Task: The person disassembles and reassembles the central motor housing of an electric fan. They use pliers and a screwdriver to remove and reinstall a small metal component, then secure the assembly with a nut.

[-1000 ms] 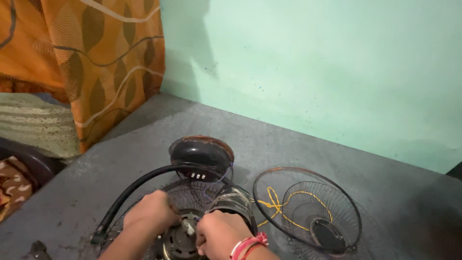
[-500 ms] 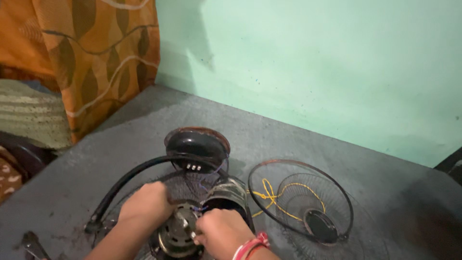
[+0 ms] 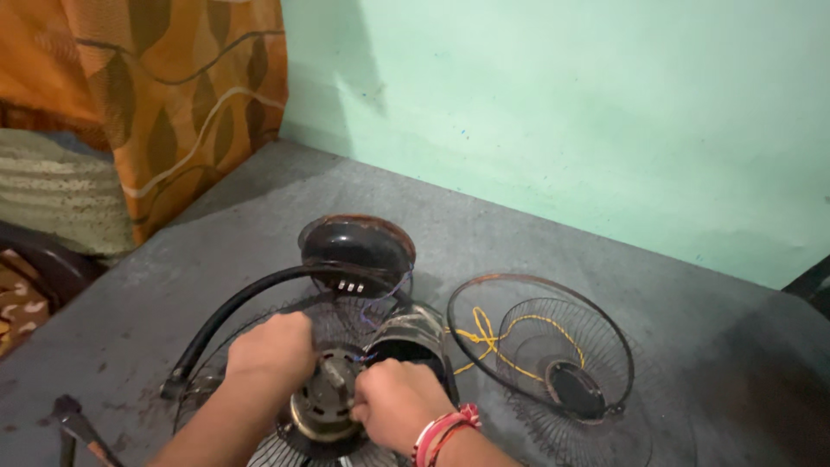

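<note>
fingers of both hands are curled closed around the fan motor on the grey tabletop: left hand on its side, right hand by the shaft. the motor looks heavy, rigid metal, best gripped by the round body.

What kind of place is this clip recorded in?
Probably a room in a home used as an informal repair spot. A patterned orange curtain hangs by a plain green wall, and a dismantled fan lies on the grey floor: motor under both hands, wire guard set aside.
</note>
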